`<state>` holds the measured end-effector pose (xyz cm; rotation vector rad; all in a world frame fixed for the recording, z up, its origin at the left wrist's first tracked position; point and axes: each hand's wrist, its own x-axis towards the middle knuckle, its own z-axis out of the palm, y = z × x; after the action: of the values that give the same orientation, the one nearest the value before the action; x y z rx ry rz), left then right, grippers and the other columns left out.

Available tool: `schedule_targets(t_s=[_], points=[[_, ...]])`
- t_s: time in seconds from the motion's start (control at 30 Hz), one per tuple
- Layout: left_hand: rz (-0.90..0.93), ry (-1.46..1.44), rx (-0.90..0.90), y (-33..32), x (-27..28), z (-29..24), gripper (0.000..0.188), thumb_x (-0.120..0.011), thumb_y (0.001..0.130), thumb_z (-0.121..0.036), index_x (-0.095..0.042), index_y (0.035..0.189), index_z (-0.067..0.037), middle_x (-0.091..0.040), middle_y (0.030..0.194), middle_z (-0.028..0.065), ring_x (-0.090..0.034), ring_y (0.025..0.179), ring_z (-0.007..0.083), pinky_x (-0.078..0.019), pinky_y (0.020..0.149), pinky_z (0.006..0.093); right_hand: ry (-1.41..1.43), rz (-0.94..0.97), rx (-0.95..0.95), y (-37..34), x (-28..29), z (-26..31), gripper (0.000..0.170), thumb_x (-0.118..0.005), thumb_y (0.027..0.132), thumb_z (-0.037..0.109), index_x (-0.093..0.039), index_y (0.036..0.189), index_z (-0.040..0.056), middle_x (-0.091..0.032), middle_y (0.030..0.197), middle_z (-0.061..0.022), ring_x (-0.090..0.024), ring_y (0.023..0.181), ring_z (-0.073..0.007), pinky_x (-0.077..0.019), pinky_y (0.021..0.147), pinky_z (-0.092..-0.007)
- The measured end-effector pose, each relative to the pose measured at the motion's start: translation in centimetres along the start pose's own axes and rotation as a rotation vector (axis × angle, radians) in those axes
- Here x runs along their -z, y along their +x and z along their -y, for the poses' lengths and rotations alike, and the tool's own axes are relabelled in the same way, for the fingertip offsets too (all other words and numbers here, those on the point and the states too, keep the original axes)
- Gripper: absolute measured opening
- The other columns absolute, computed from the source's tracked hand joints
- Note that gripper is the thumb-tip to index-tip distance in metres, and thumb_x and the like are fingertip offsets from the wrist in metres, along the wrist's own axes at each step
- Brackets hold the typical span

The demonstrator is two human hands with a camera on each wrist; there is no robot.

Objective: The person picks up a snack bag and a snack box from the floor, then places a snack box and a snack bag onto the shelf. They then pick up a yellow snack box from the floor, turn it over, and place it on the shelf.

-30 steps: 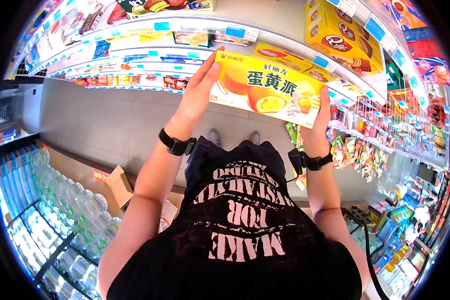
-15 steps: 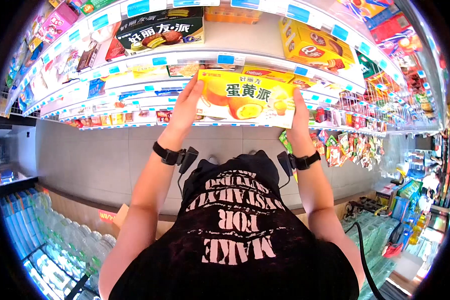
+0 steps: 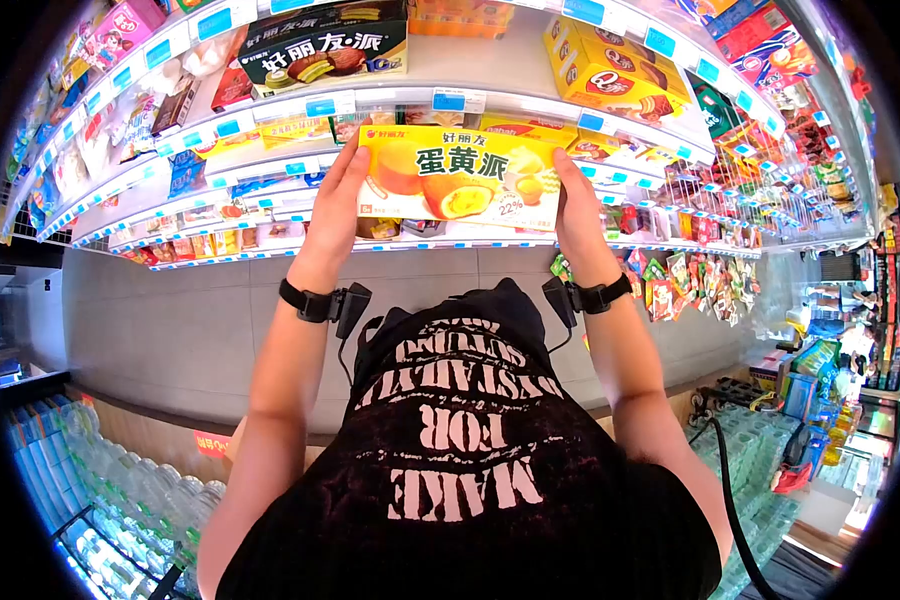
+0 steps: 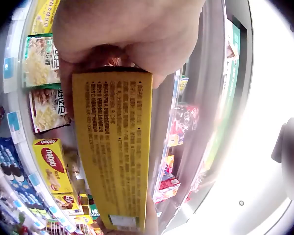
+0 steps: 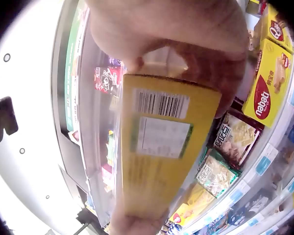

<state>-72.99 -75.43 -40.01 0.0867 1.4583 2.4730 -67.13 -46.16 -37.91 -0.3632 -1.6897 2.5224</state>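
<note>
A yellow and white box (image 3: 460, 180) with pies pictured on its front is held level between both hands, facing the head camera. The left hand (image 3: 334, 205) grips its left end, thumb on the front and fingers behind. At the opposite end, the right hand (image 3: 581, 215) grips it the same way. One long yellow side of the box (image 4: 112, 147) with printed text shows in the left wrist view, below the left hand (image 4: 127, 34). A barcode and a white label mark the box side (image 5: 159, 186) in the right wrist view, under the right hand (image 5: 176, 29).
Shelves of packaged snacks lie beyond the box, with a black pie box (image 3: 325, 50) and yellow boxes (image 3: 615, 75) on an upper shelf. Small bags (image 3: 675, 285) hang at the right. Clear bottles (image 3: 140, 480) stand at the lower left.
Both hands and the box have shifted left in the head view, and the box sits more level than a second ago. More of the upper shelf with the black pie box shows.
</note>
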Motion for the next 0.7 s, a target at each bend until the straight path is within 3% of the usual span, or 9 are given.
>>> schedule_targets(t_s=[0.37,0.53,0.63,0.7], points=[[-0.022,0.073,0.023,-1.1,0.5,1.2,0.063,-0.048,0.107,-0.037,-0.033,0.152,0.004,-0.048,0.149,0.0137,-0.048,0.136,0.0212,-0.0401,0.112,0.0323,-0.031,-0.040,-0.003,-1.1,0.9,-1.4,0.050,-0.057,0.102,0.040,-0.058,0.128,-0.0029,-0.068,0.113,-0.0085,-0.066,0.099,-0.0127,-0.0528,0.085,-0.0255],[0.038,0.086,-0.005,-1.5,-0.4,0.8,0.060,-0.044,0.108,-0.036,-0.032,0.155,-0.001,-0.044,0.153,0.0115,-0.043,0.139,0.0185,-0.0361,0.114,0.0311,-0.040,-0.089,0.092,-2.0,0.3,-1.2,0.047,-0.057,0.103,0.039,-0.060,0.123,-0.0029,-0.068,0.111,-0.0079,-0.065,0.096,-0.0115,-0.0524,0.083,-0.0252],[0.064,0.098,-0.053,-1.4,-0.9,1.1,0.059,-0.042,0.109,-0.038,-0.032,0.155,-0.002,-0.043,0.154,0.0112,-0.042,0.140,0.0184,-0.0345,0.115,0.0316,-0.079,-0.128,0.107,-2.0,1.1,-1.6,0.049,-0.052,0.104,0.038,-0.058,0.125,-0.0059,-0.068,0.117,-0.0137,-0.069,0.098,-0.0182,-0.0553,0.086,-0.0301],[0.088,0.088,-0.081,-1.4,-1.4,1.2,0.059,-0.042,0.109,-0.038,-0.032,0.155,-0.003,-0.043,0.154,0.0108,-0.042,0.140,0.0183,-0.0341,0.115,0.0319,-0.060,-0.151,0.128,-2.2,1.5,-1.6,0.047,-0.052,0.104,0.038,-0.058,0.123,-0.0052,-0.068,0.116,-0.0138,-0.070,0.097,-0.0184,-0.0562,0.084,-0.0305]])
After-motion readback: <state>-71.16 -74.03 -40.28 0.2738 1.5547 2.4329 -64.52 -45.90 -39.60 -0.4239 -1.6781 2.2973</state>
